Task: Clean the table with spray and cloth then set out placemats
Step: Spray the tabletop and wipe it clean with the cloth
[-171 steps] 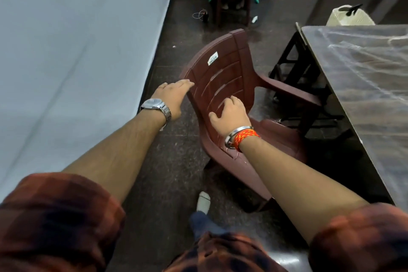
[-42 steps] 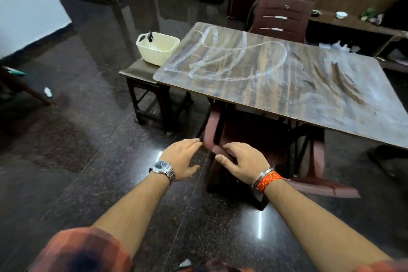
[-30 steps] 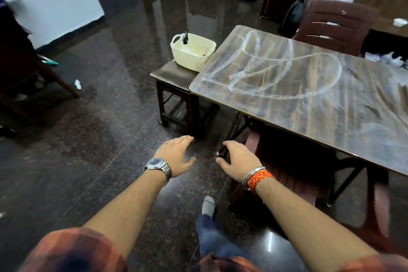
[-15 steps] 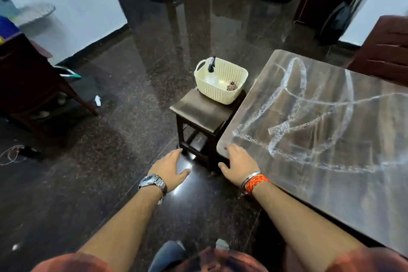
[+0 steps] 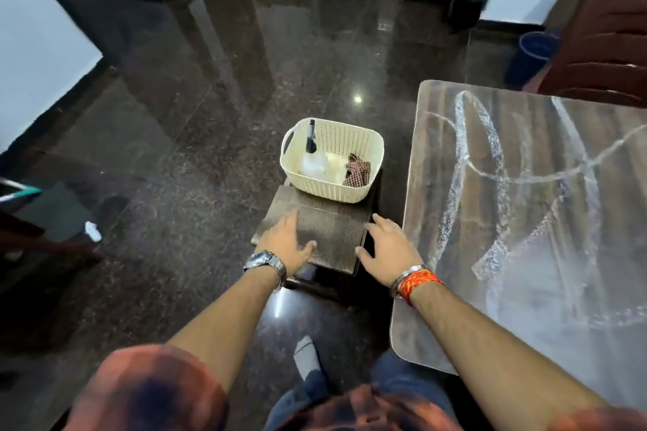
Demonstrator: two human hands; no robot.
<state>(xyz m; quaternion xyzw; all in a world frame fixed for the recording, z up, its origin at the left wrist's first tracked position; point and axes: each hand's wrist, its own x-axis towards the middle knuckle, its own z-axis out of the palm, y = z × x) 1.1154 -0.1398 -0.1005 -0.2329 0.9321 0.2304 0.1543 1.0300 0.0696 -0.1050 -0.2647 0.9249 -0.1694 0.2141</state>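
two empty hands, left point(image 5: 287, 244), right point(image 5: 385, 251), fingers spread over stool point(image 5: 325, 234), streaked table point(image 5: 525, 206) beside, glossy dark floor point(image 5: 196, 136)

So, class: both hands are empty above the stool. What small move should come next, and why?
Probably reach the left hand forward to the spray bottle in the basket: the table is smeared, and neither bottle nor cloth is held.

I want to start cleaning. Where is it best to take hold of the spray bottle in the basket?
Probably by the neck under the black nozzle, coming from above: the spray bottle leans against the basket left wall, its body sunk below the rim.
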